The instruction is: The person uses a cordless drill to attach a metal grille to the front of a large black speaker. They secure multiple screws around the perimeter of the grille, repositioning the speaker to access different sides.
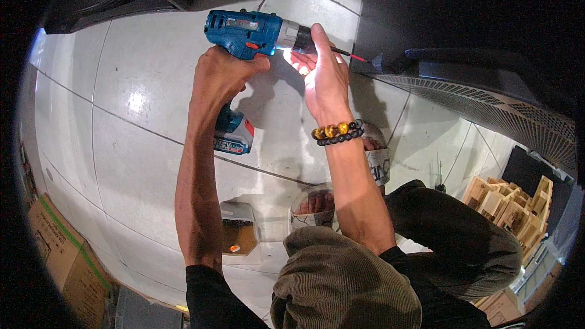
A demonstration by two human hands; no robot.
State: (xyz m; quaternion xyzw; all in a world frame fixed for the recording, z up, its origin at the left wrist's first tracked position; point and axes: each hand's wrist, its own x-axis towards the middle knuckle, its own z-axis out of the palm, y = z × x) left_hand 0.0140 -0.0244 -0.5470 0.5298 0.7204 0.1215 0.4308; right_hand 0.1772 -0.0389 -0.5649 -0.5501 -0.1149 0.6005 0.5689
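Observation:
A blue cordless drill (244,29) is held level above the tiled floor, its work light lit and its battery (236,140) hanging low. My left hand (226,73) is wrapped around the grip just under the drill body. Around the black chuck (304,41) at the front, my right hand (326,73) is closed, thumb on top and fingers lit from beneath. A thin driver bit (354,56) with a red section sticks out past the right hand toward a large black cabinet-like object (439,12). Beaded bracelets (338,133) circle my right wrist.
A perforated grille (481,100) runs along the black object's lower edge. My knees and feet are below. A clear plastic tray (255,231) with an orange piece lies by my left forearm. A cardboard box (67,262) stands lower left, wooden pallet pieces (509,204) lower right.

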